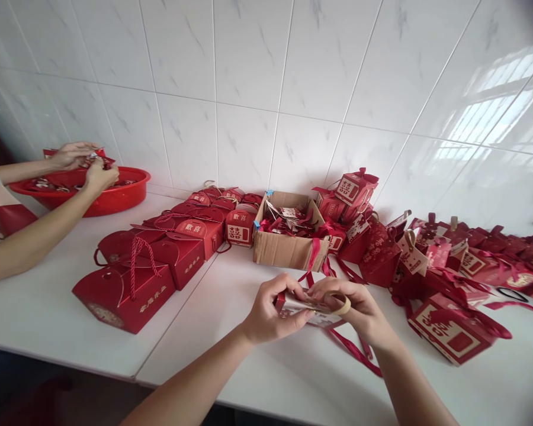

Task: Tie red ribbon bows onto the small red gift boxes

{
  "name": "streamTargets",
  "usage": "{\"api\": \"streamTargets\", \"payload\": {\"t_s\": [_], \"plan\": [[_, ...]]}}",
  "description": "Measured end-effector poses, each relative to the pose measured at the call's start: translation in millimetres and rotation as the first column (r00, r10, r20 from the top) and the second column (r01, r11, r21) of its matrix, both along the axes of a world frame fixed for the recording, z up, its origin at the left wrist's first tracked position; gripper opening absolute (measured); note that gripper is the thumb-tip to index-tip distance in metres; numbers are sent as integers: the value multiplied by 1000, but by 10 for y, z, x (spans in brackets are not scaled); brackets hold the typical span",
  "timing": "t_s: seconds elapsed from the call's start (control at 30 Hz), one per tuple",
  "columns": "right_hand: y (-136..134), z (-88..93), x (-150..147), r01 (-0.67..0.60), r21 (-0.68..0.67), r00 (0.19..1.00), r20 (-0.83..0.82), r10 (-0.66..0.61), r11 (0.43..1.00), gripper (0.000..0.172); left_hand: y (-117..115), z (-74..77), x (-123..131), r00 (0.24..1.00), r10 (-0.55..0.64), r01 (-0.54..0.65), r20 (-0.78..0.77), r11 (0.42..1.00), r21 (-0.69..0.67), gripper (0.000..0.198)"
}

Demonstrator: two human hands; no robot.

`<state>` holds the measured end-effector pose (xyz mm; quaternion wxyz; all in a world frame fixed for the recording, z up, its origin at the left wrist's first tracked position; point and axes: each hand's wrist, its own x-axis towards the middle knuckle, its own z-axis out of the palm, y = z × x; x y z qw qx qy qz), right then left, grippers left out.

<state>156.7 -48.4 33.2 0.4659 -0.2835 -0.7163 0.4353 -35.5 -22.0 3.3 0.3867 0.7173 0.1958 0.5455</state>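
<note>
Both my hands are around a small red and white gift box (326,320) above the white table. My left hand (273,310) grips its left end, thumb along the near side and fingers over the top. On the right side, my right hand (353,305) holds the top beside a beige ribbon loop (340,303); its fingertips are partly hidden. A dark red ribbon (355,353) trails onto the table below the box. Just behind my hands stands an open cardboard box (288,251) filled with red and white tags and packets.
Rows of red boxes with cord handles (148,296) stand at the left. Many red gift boxes (448,328) crowd the right side. Another person's hands (93,165) hold small packets over a red basin (111,200). A tiled wall (249,136) runs behind.
</note>
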Motion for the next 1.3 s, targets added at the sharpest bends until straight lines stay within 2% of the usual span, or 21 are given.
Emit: {"api": "streamTargets", "payload": {"t_s": [0.17,0.37,0.53,0.73,0.87,1.1,1.3], "plan": [[-18,6,-23,-16,19,1000,-26,16,1000,20,-7,10,4,1000,7,-7,-6,999,-33,22],[-27,12,-52,0,-4,1000,4,0,1000,19,8,7,0,999,18,-21,39,997,78,16],[-54,-1,-63,23,0,1000,-2,-23,1000,15,12,15,1,998,14,-19,56,994,104,15],[-52,-36,-71,-6,49,999,-36,8,999,15,20,13,10,997,-12,2,70,988,154,13],[-73,-45,-72,16,-5,1000,-15,-16,1000,12,39,-5,8,997,-27,15,66,985,170,15],[-68,-53,-81,48,98,998,42,-52,994,18,30,12,6,998,-18,7,65,985,175,13],[-53,-96,-20,17,103,997,75,-25,995,39,16,18,21,997,15,-29,74,983,181,10]]}}
